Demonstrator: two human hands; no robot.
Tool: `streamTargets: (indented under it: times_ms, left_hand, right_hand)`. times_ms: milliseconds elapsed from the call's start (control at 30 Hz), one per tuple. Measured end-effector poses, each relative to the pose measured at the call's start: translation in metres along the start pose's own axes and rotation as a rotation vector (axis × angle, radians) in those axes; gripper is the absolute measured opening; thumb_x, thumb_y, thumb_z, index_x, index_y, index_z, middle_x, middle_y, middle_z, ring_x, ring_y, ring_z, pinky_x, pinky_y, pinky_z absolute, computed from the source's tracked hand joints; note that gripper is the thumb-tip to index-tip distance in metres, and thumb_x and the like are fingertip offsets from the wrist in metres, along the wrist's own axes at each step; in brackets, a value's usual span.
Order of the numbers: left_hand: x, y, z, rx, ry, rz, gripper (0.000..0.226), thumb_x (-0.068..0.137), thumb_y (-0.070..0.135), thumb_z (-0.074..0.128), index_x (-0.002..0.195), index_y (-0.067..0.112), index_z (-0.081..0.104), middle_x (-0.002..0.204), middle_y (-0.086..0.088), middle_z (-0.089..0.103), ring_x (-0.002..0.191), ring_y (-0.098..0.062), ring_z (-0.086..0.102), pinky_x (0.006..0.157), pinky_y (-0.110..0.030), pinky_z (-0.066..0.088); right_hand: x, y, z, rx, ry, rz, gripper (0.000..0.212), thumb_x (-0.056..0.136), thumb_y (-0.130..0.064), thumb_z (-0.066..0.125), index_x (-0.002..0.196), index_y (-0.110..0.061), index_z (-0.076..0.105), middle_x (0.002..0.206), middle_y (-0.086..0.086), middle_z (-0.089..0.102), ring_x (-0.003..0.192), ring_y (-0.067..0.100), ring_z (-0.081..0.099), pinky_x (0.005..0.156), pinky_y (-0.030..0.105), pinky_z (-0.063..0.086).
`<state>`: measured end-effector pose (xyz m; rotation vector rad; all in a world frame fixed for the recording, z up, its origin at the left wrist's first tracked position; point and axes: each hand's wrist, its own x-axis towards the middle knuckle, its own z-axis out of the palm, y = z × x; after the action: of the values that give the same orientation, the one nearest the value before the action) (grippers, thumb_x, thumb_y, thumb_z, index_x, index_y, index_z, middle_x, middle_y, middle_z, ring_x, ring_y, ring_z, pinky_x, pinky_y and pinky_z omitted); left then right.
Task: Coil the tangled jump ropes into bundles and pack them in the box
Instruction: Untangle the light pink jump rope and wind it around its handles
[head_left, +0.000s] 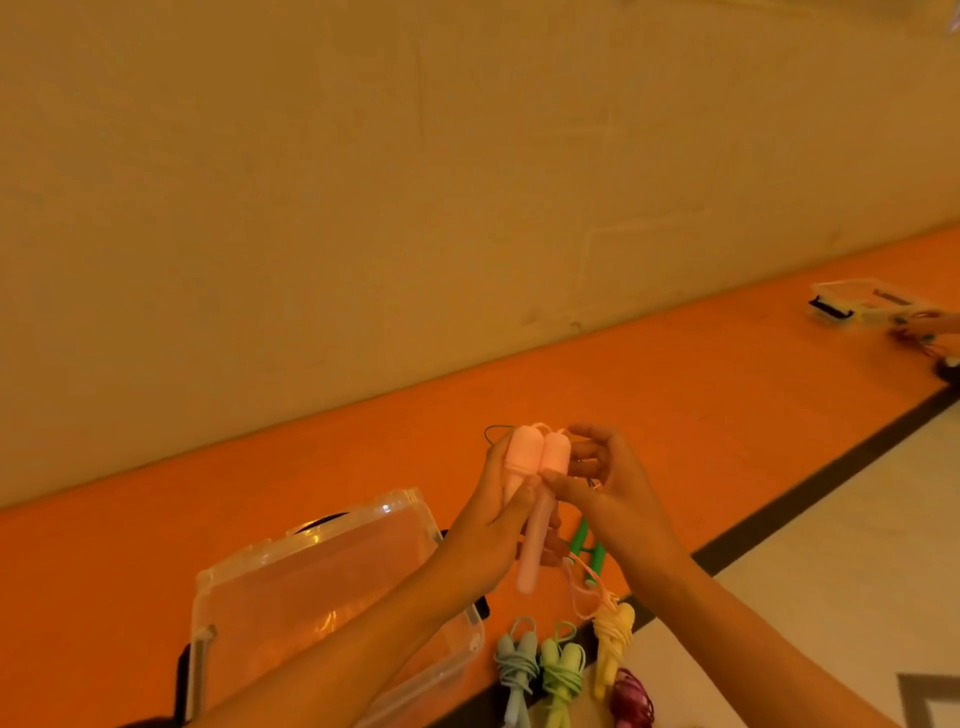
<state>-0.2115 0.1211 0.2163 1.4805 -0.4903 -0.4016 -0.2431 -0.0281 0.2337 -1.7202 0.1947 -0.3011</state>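
Holding pink handles (535, 465) together, the left hand (485, 540) curled around them while the right hand (615, 501) pinched their tops between thumb and fingers.

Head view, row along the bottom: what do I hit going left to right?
Clear plastic box → grey-blue rope bundle → light green rope bundle → yellow rope bundle. Dark red bundle left out: it sits below the yellow one, order unclear.

Right of the clear box (322, 582), the pink jump rope (537, 460) has both handles upright together; four coiled bundles (561, 675) lie off its near corner.
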Motion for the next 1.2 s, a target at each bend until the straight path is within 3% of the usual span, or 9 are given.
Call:
streamTargets:
  times_ms: [167, 400, 500, 600, 767, 933, 1033, 1100, 1200]
  left_hand:
    - [0.002, 0.002, -0.017, 0.073, -0.054, -0.003, 0.05, 0.097, 0.036, 0.058, 0.134, 0.06, 0.032, 0.085, -0.004, 0.067, 0.06, -0.028, 0.064, 0.052, -0.041, 0.055]
    - [0.006, 0.0, -0.031, 0.196, -0.129, -0.086, 0.072, 0.094, 0.022, 0.068, 0.144, 0.055, 0.028, 0.091, -0.01, 0.068, 0.059, -0.036, 0.061, 0.055, -0.056, 0.053]
    - [0.007, 0.0, -0.033, 0.246, -0.184, -0.102, 0.079, 0.092, 0.025, 0.071, 0.145, 0.058, 0.023, 0.093, -0.008, 0.071, 0.064, -0.037, 0.065, 0.058, -0.051, 0.055]
    - [0.008, 0.003, -0.031, 0.316, -0.247, -0.097, 0.086, 0.09, 0.026, 0.073, 0.149, 0.053, 0.017, 0.101, -0.006, 0.072, 0.078, -0.035, 0.07, 0.067, -0.053, 0.057]
    - [0.01, 0.003, -0.029, 0.342, -0.269, -0.076, 0.084, 0.09, 0.022, 0.073, 0.144, 0.058, 0.02, 0.093, -0.01, 0.071, 0.051, -0.022, 0.058, 0.045, -0.032, 0.048]
    - [0.009, 0.0, -0.027, 0.418, -0.325, -0.06, 0.076, 0.092, 0.026, 0.07, 0.148, 0.05, 0.024, 0.09, -0.014, 0.07, 0.049, -0.018, 0.058, 0.045, -0.034, 0.047]
    - [0.01, 0.0, -0.028, 0.437, -0.331, -0.058, 0.076, 0.093, 0.028, 0.07, 0.148, 0.05, 0.023, 0.101, -0.01, 0.07, 0.06, -0.023, 0.063, 0.052, -0.042, 0.052]
    - [0.011, 0.001, -0.03, 0.448, -0.315, -0.045, 0.081, 0.092, 0.029, 0.071, 0.15, 0.051, 0.02, 0.115, 0.0, 0.068, 0.083, -0.023, 0.069, 0.07, -0.05, 0.057]
    - [0.013, 0.003, -0.032, 0.469, -0.319, -0.076, 0.088, 0.091, 0.028, 0.072, 0.154, 0.046, 0.013, 0.127, 0.007, 0.062, 0.092, -0.018, 0.069, 0.08, -0.052, 0.057]
  right_hand:
    - [0.011, 0.005, -0.004, -0.145, -0.038, -0.04, 0.057, 0.081, -0.029, 0.081, 0.128, -0.035, 0.048, 0.1, -0.007, 0.067, 0.092, 0.006, 0.064, 0.076, 0.032, 0.053]
    - [0.022, 0.017, -0.014, -0.598, -0.122, -0.289, 0.057, 0.077, -0.08, 0.054, 0.123, -0.047, 0.046, 0.112, -0.016, 0.048, 0.103, -0.005, 0.048, 0.079, 0.017, 0.041]
    - [0.026, 0.019, -0.016, -0.583, -0.171, -0.376, 0.047, 0.084, -0.073, 0.048, 0.121, -0.045, 0.051, 0.117, -0.013, 0.049, 0.11, 0.003, 0.05, 0.087, 0.022, 0.043]
    - [0.03, 0.017, -0.021, -0.445, -0.309, -0.323, 0.026, 0.095, -0.052, 0.055, 0.113, -0.034, 0.061, 0.106, -0.015, 0.064, 0.097, 0.009, 0.062, 0.078, 0.032, 0.05]
    - [0.03, 0.015, -0.023, -0.375, -0.35, -0.24, 0.018, 0.095, -0.047, 0.057, 0.1, -0.031, 0.063, 0.084, -0.004, 0.067, 0.074, 0.019, 0.06, 0.066, 0.044, 0.047]
    - [0.028, 0.016, -0.022, -0.412, -0.282, -0.216, 0.026, 0.093, -0.052, 0.055, 0.089, -0.028, 0.063, 0.073, 0.0, 0.063, 0.065, 0.02, 0.056, 0.058, 0.042, 0.042]
    - [0.031, 0.017, -0.024, -0.387, -0.305, -0.179, 0.032, 0.09, -0.062, 0.056, 0.088, -0.03, 0.062, 0.074, 0.0, 0.064, 0.065, 0.017, 0.056, 0.06, 0.043, 0.044]
    - [0.031, 0.017, -0.027, -0.344, -0.408, -0.177, 0.031, 0.087, -0.063, 0.058, 0.099, -0.035, 0.063, 0.09, -0.004, 0.069, 0.081, 0.018, 0.065, 0.071, 0.05, 0.052]
    - [0.029, 0.015, -0.032, -0.267, -0.481, -0.167, 0.03, 0.085, -0.056, 0.064, 0.108, -0.036, 0.064, 0.103, -0.005, 0.07, 0.094, 0.022, 0.066, 0.081, 0.054, 0.053]
